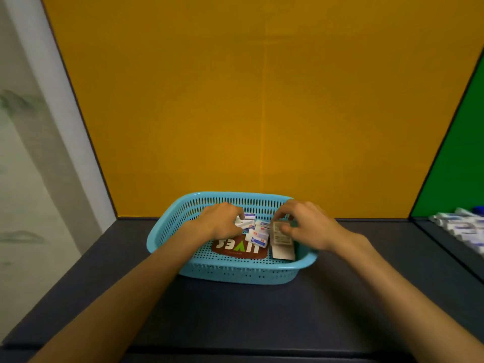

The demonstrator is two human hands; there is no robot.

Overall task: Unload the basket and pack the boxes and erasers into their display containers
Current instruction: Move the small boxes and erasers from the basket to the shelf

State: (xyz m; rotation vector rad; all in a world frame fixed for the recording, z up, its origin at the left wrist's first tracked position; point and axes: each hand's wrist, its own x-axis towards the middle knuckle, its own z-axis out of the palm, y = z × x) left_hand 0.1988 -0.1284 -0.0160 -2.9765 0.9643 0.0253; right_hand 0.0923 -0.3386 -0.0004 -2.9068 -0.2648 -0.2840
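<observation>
On the dark grey table (235, 315), close against a yellow back panel (262, 100), a light blue perforated basket (235, 273) is set, and both hands are reached into it. Inside the basket a loose heap of small white erasers (258, 235) in blue-and-red printed sleeves is piled toward the far middle; their print is too small to be read. Beneath and in front of the heap a brown flat box (239, 251) is laid on the basket floor, with large letters seen upside down, white and green, which appear to read "LIVES"; the smaller line under them cannot be made out. At the right side of the basket a tan cardboard box (282, 242) is seen, covered with fine print that cannot be read, its near end resting on the floor of the basket.

The left hand (222, 221) is curled over the far left part of the heap, and one white eraser (239, 222) is pinched at its fingertips. The right hand (306, 224) is bent over the tan cardboard box, whose upper end is held between thumb and fingers.

At the far right edge of the table, beside a green panel (461, 166), a row of white-and-blue tubes (461, 226) is laid.
</observation>
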